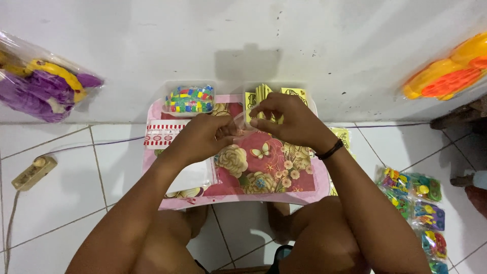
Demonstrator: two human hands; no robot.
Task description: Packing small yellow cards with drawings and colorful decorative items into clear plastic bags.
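A small pink floral table (pixel 304 185) stood against the wall. Both forearms reached forward over it, wrists bent inward. The left hand (pixel 200 137) and right hand (pixel 286 119) met above the tabletop, fingers pressed together, pinching a small clear plastic bag (pixel 238 124) held between them, just before a stack of yellow cards (pixel 261 96).

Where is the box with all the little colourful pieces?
In the head view, the clear box of colourful pieces sits at the pink table's far left corner by the wall, just beyond the left hand.
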